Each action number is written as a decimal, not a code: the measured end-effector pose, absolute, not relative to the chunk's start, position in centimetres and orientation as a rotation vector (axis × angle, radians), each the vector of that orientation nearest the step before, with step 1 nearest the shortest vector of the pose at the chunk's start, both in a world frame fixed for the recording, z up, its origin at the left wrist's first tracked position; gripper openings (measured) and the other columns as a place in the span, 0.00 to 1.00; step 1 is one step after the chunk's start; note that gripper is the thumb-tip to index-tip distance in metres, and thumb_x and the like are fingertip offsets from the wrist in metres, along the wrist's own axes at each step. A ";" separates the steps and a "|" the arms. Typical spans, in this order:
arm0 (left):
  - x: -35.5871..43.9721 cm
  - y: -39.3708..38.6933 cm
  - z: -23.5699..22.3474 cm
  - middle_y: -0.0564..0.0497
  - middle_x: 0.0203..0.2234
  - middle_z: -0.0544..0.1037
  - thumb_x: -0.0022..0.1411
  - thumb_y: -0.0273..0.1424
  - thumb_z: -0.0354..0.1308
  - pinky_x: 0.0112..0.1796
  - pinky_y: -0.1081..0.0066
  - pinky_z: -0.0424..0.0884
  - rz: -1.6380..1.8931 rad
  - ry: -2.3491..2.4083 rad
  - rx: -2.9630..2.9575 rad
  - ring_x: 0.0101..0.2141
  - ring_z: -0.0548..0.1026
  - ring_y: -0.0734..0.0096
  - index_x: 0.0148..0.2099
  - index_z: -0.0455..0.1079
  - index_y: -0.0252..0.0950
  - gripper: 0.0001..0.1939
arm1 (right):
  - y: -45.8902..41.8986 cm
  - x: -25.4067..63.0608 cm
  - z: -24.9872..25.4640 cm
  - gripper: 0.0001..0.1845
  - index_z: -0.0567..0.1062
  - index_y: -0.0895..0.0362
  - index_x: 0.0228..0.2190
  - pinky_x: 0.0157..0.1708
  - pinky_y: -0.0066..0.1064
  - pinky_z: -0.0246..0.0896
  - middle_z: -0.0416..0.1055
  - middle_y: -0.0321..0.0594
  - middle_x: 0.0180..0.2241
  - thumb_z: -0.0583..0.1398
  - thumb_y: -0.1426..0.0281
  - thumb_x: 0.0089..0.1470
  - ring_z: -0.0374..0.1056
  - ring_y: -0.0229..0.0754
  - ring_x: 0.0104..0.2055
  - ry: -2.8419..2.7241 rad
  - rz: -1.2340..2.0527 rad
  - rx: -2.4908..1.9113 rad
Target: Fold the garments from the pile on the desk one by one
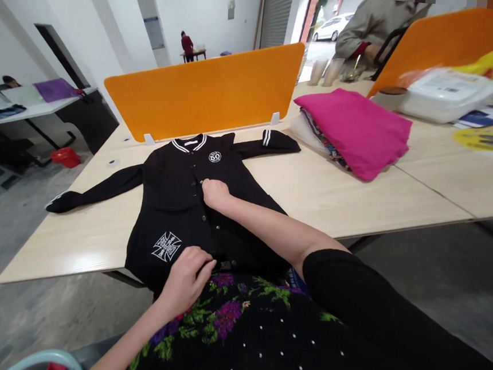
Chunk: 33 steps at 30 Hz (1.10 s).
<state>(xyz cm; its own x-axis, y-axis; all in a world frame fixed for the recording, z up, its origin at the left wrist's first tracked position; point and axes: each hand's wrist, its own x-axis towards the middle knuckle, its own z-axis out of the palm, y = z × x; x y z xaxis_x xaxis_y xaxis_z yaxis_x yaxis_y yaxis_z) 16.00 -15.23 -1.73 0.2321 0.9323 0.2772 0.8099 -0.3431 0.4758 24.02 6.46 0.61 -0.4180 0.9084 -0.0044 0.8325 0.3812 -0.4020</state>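
A black jacket [177,190] lies front up on the pale table, its sleeves spread to both sides. It has a white-striped collar, a round white "50" badge on the chest and a white cross-shaped print lower down. Snap buttons run along its front opening, the upper ones near my right hand. My right hand [215,194] is closed on the opening's edge at mid-chest. Lower down, my left hand [190,275] is closed at the same edge near the hem, with thumb and fingers together. The hem's middle is partly hidden behind my left hand and my flowered clothing.
An orange divider [207,92] stands behind the jacket. To the right are a folded pink cloth [355,128], a white plastic box [450,93] and cups [325,72]. Beyond them sits another person [368,23]. A light-blue basin [48,357] is at lower left.
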 end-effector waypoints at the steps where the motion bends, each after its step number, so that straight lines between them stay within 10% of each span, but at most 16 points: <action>1: 16.9 -15.1 -1.6 0.47 0.34 0.78 0.67 0.36 0.48 0.41 0.68 0.70 0.742 1.620 2.163 0.38 0.74 0.66 0.40 0.75 0.38 0.15 | 7.1 23.9 0.9 0.12 0.74 0.63 0.40 0.44 0.37 0.66 0.73 0.56 0.44 0.57 0.80 0.52 0.71 0.53 0.48 -2.428 0.536 -1.567; 7: 19.6 -14.4 -2.5 0.49 0.32 0.79 0.61 0.42 0.53 0.36 0.70 0.69 0.683 1.638 1.620 0.33 0.76 0.66 0.46 0.73 0.36 0.18 | 9.7 25.2 1.6 0.04 0.72 0.60 0.28 0.20 0.25 0.62 0.70 0.39 0.18 0.57 0.75 0.52 0.70 0.40 0.20 -2.104 1.126 -1.538; 11: 21.0 -13.8 -2.6 0.52 0.23 0.74 0.57 0.43 0.56 0.28 0.71 0.63 0.758 1.623 1.516 0.26 0.71 0.70 0.32 0.71 0.37 0.14 | 10.0 26.5 1.1 0.05 0.68 0.59 0.25 0.16 0.20 0.56 0.63 0.32 0.13 0.57 0.77 0.51 0.65 0.34 0.16 -1.904 1.251 -1.440; 17: 23.4 -12.3 -2.5 0.60 0.13 0.60 0.55 0.46 0.56 0.20 0.76 0.51 0.845 1.365 1.008 0.16 0.58 0.80 0.27 0.60 0.38 0.17 | 10.1 27.5 1.4 0.04 0.73 0.60 0.31 0.29 0.29 0.66 0.74 0.45 0.27 0.60 0.73 0.49 0.73 0.45 0.30 -2.147 0.831 -1.600; 24: 25.1 -11.5 -2.8 0.54 0.27 0.72 0.47 0.30 0.60 0.31 0.73 0.65 1.011 1.418 1.267 0.29 0.70 0.72 0.34 0.65 0.36 0.11 | 6.7 23.1 0.0 0.25 0.63 0.68 0.53 0.42 0.39 0.67 0.67 0.64 0.48 0.59 0.75 0.54 0.70 0.53 0.47 -2.353 0.070 -1.535; 33: 23.1 -12.3 -3.3 0.52 0.28 0.76 0.44 0.21 0.49 0.35 0.71 0.68 0.927 1.458 1.253 0.34 0.73 0.66 0.32 0.70 0.34 0.13 | 14.5 25.8 5.3 0.16 0.75 0.62 0.42 0.45 0.30 0.62 0.74 0.49 0.44 0.51 0.78 0.56 0.70 0.45 0.47 -2.096 0.364 -1.540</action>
